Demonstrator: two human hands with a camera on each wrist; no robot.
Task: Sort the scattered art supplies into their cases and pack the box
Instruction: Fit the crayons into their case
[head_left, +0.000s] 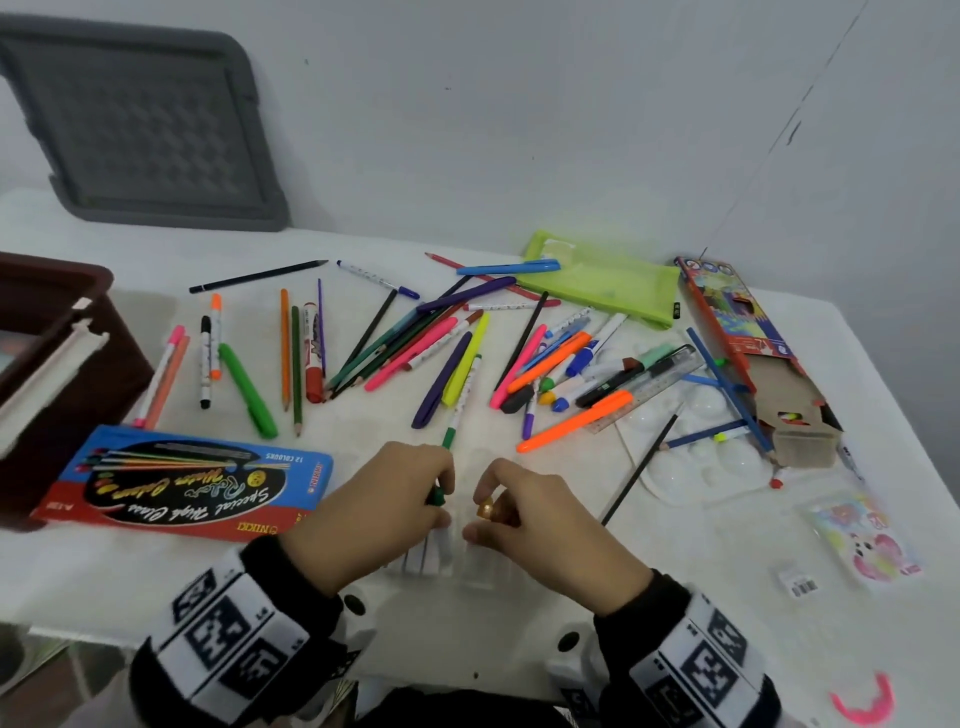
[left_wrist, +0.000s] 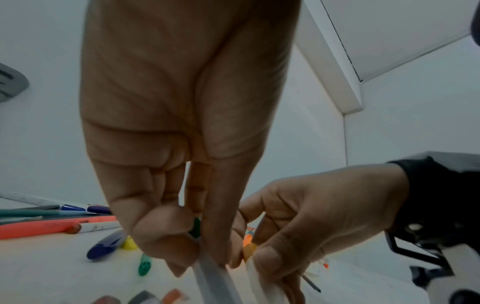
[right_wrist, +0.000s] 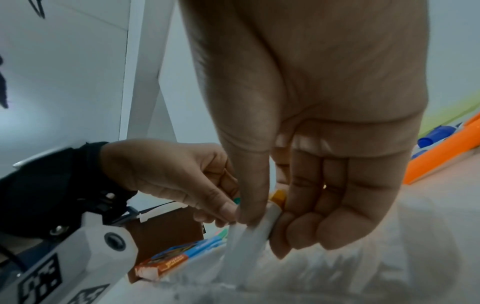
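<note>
At the table's front middle, my left hand (head_left: 441, 501) pinches a white pen with a green cap (head_left: 435, 497) together with the edge of a clear plastic pen case (head_left: 447, 564). My right hand (head_left: 475, 512) pinches a white pen with an orange-yellow cap (head_left: 487, 506) at the case's mouth. In the left wrist view the left hand (left_wrist: 202, 261) grips the green cap (left_wrist: 195, 227) and the clear case edge (left_wrist: 213, 279). In the right wrist view the right hand (right_wrist: 265, 226) holds the orange-capped pen (right_wrist: 277, 197) against the clear case (right_wrist: 242, 248).
Several pens, markers and pencils (head_left: 415, 343) lie scattered across the white table. A blue-red watercolour pen box (head_left: 182, 483) and a brown box (head_left: 52, 364) sit at the left. A green pouch (head_left: 602, 280), a pencil carton (head_left: 748, 338) and a white palette (head_left: 696, 467) are at the right.
</note>
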